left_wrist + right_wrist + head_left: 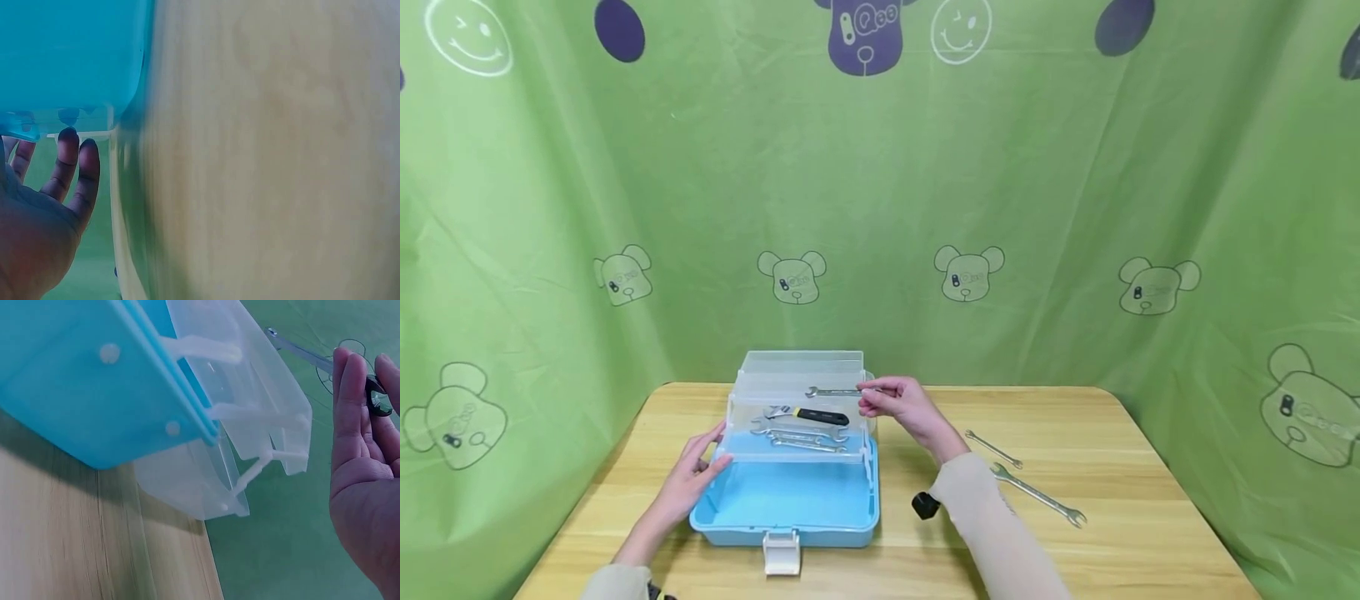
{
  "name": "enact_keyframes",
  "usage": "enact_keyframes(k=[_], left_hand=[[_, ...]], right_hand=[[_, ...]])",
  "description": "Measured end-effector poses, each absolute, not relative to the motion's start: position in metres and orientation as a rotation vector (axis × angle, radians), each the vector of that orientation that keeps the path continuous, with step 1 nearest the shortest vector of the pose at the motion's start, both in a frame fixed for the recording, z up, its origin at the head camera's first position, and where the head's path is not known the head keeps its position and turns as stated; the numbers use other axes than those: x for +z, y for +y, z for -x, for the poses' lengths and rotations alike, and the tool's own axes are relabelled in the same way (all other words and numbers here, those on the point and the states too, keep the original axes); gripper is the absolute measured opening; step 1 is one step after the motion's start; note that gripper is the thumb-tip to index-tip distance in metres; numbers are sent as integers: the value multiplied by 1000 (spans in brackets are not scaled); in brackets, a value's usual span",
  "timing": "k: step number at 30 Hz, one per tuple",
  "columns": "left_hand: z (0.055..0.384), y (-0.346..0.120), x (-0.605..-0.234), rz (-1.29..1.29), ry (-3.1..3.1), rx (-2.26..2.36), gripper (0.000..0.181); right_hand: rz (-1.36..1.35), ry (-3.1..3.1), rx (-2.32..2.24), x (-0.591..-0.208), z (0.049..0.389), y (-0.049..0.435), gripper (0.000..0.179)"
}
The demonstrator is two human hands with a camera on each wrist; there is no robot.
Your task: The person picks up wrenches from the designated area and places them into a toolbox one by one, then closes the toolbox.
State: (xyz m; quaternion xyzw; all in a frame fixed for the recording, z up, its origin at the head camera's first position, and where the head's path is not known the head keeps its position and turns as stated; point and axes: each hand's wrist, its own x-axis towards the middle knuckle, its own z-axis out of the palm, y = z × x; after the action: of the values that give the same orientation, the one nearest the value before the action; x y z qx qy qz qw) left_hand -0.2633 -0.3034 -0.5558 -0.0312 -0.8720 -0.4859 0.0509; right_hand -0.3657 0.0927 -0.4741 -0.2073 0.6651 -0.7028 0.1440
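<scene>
My right hand (904, 408) pinches one end of a slim silver wrench (835, 392) above the upper clear trays. In the right wrist view, the wrench's far end (272, 334) points toward the trays, and its near end lies between thumb and fingers. My left hand (688, 475) holds the left side of the light-blue toolbox (790, 492) by its clear lower tray, thumb toward the front. The left wrist view shows its fingers (87, 181) at the tray's edge. In the trays lie a black-handled adjustable wrench (822, 417) and several silver wrenches (808, 444).
Right of the toolbox, a small wrench (992, 448) and a larger open-end wrench (1037, 494) lie on the wooden table (1135, 542). A white latch (782, 552) hangs from the toolbox front. A green patterned curtain (880, 208) surrounds the table's back and sides.
</scene>
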Motion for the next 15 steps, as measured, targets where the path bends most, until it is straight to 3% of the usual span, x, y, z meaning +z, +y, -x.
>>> enact_keyframes(k=[15], left_hand=[[263,-303,-557,89,-2658,-1466,64]], right_hand=[[529,1936,-2071,-472,369,65,38]])
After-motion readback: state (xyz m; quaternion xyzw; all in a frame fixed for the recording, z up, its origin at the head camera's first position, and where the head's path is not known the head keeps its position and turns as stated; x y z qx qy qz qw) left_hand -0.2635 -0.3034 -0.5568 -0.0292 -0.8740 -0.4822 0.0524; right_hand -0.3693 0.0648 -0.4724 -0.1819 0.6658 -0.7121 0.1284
